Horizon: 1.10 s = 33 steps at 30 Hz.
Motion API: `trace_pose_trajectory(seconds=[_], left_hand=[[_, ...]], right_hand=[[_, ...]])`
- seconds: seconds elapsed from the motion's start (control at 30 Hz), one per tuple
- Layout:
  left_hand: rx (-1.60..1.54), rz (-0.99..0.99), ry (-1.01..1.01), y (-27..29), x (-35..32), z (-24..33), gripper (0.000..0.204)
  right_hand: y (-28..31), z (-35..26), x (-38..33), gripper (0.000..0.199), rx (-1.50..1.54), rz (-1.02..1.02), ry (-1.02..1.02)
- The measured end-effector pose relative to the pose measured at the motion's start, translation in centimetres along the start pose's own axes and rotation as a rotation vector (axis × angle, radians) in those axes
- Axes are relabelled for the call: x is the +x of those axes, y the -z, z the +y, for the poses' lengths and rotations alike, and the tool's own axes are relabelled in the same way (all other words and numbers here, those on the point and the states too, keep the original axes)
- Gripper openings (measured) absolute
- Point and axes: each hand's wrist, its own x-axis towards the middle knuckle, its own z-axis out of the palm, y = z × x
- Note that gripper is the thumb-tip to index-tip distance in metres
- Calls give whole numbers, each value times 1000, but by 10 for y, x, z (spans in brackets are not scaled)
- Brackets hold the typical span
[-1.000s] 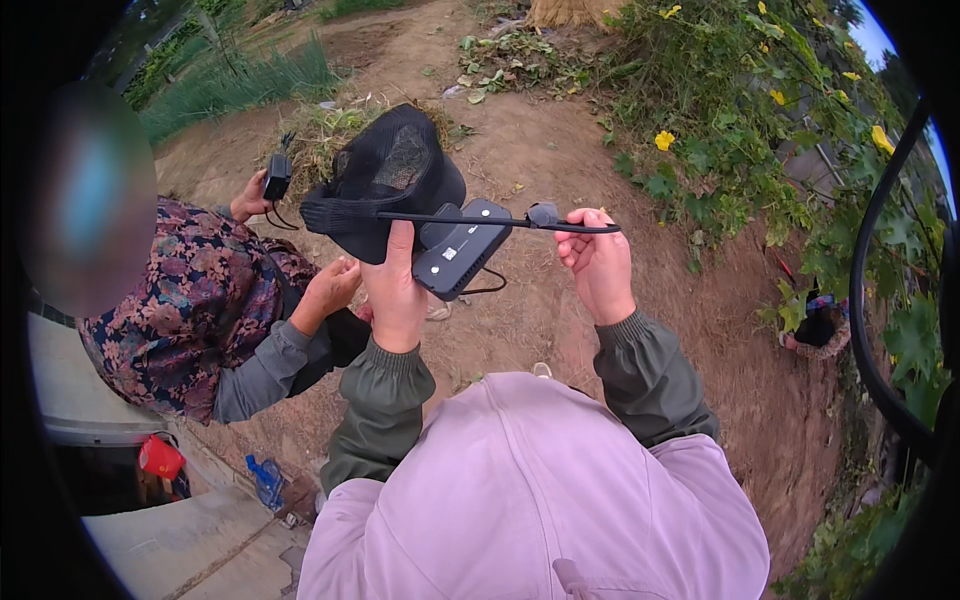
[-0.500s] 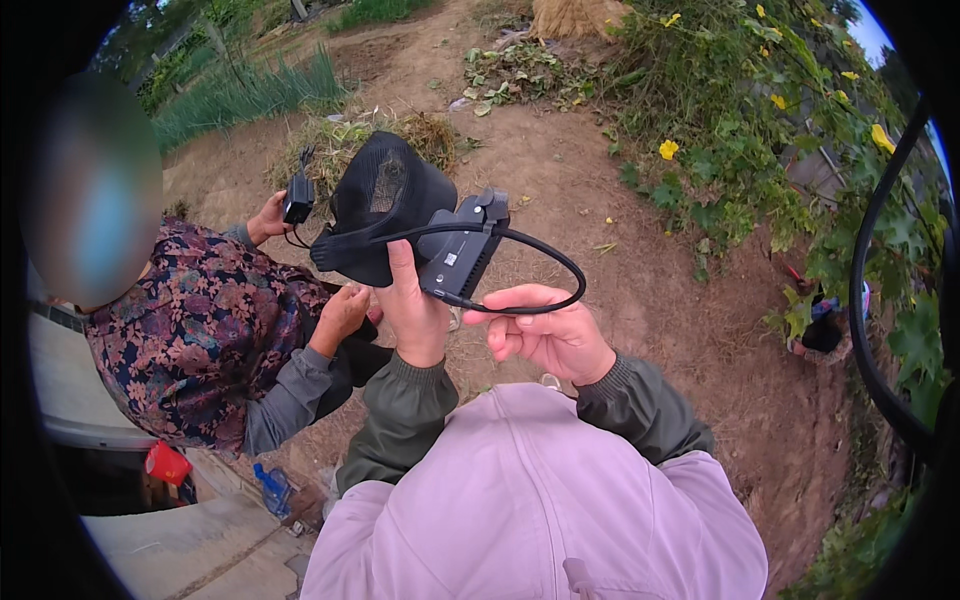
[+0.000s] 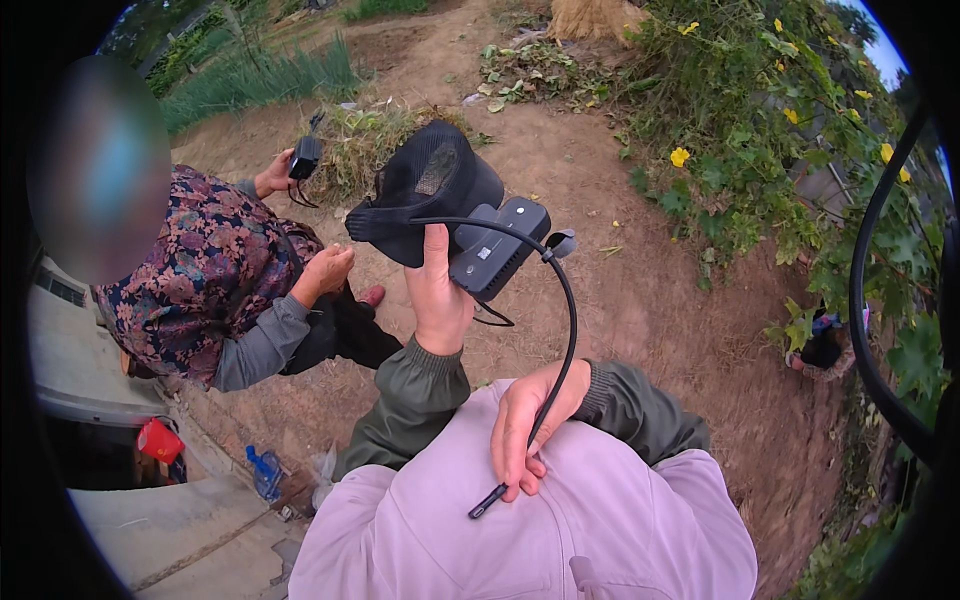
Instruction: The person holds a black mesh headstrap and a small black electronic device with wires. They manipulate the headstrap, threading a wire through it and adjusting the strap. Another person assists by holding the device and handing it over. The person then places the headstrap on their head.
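Left hand point(image 3: 437, 300) raised ahead of chest, fingers wrapped round black box point(image 3: 497, 247) with black cap point(image 3: 425, 195) pressed behind it. Right hand point(image 3: 527, 425) low against lilac jacket point(image 3: 560, 530), fingers curled, pinching black cable point(image 3: 570, 330) near free plug end. Cable arcs from box top edge, out right, down to right hand; long axis near vertical. Plug tip points down-left, well apart from box. Right hand nearer plug, left nearer box. Another person's hand point(image 3: 272, 175) holds small black device point(image 3: 305, 157) at upper left.

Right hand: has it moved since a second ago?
Yes. The right hand has dropped from beside the black cap down to the pale jacket front, pulling the black cable with it. The left hand stays at the cap.
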Motion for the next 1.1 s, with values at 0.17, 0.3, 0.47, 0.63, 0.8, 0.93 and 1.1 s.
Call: trace_pose_trajectory(seconds=[0.17, 0.3, 0.47, 0.63, 0.8, 0.93, 1.1], left_hand=[[-46, -32, 58, -18, -18, -1, 40], [-50, -133, 49, -14, -23, -9, 39], [12, -72, -21, -17, -21, 0, 39], [222, 17, -196, 2, -13, 0, 35], [250, 91, -178, 14, -8, -1, 29], [388, 103, -250, -4, -6, 0, 27], [550, 41, -226, 18, -7, -21, 27]], right_hand=[[4, 1, 20, 21, 71, -263, -178], [-7, 0, 30, 24, 120, -158, -344], [-35, -6, 34, 31, 28, 333, -364], [-30, -14, -7, 37, -180, 826, -265], [-11, -36, -44, 22, -263, 1342, 464], [4, -47, -20, 17, -218, 1358, 797], [27, -45, -19, 9, -303, 1497, 865]])
